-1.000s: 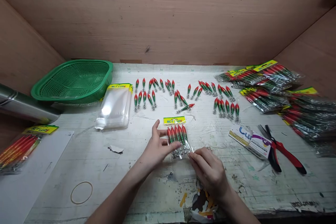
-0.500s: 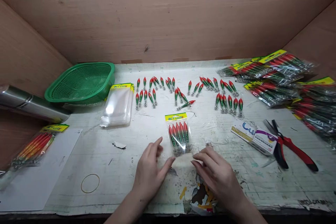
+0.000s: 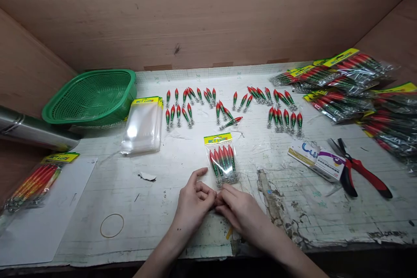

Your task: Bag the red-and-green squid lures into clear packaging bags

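A clear bag of lures (image 3: 223, 160) with a yellow header card lies flat in the middle of the table. Several red-and-green squid lures show inside it, hooks toward me. Just below the bag's lower edge, my left hand (image 3: 196, 200) is closed, thumb and finger pinched together, its index finger bent outward. My right hand (image 3: 243, 208) meets it there with fingertips pressed together, close against the bag's hook end. What lies between the fingertips, perhaps the bag's clear edge, is hidden. Loose lures (image 3: 178, 116) lie in groups beyond the bag.
Left are a green basket (image 3: 87, 113), a stack of clear bags (image 3: 142, 127), a metal cylinder (image 3: 39, 128), packed orange lures (image 3: 37, 180) and a rubber band (image 3: 111, 226). Right are a small box (image 3: 316, 160), red-handled pliers (image 3: 365, 171) and heaped packed lures (image 3: 342, 104). Wooden panels enclose the table.
My hands have come together at the bag's lower edge, and their fingers have closed into pinches. The camera view has shifted slightly. The loose lures lie as before.
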### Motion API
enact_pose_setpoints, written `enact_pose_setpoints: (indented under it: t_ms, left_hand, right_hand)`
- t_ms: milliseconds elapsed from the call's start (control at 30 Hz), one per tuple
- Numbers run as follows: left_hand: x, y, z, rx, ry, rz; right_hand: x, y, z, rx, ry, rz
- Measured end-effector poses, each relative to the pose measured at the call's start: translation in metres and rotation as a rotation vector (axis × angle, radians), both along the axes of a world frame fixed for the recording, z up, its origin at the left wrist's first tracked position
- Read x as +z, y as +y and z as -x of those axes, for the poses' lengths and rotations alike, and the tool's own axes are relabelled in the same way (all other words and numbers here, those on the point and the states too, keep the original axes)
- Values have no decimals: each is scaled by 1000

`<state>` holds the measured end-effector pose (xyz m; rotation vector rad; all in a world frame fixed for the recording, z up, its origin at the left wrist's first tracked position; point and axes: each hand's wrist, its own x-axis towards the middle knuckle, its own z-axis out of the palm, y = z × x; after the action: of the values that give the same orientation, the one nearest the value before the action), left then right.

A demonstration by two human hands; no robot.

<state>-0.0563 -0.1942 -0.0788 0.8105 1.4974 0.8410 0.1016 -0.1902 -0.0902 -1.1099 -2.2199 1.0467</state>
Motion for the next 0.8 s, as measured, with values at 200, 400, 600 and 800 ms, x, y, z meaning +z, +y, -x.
enact_pose_setpoints:
  t_ms: [200, 400, 600, 800]
  left_hand:
    - [0, -4, -4, 25, 58, -28]
    - [-2, -9, 24, -265, 407, -407]
    - [-2, 14, 40, -691, 240, -693]
    - [-11, 23, 33, -651, 367, -783]
  right_hand:
    - [13, 11, -95, -510, 246, 183]
    - [15, 25, -155, -648, -537, -701]
    - [12, 24, -71, 318, -269, -963]
    - [-9, 35, -49, 172, 54, -619]
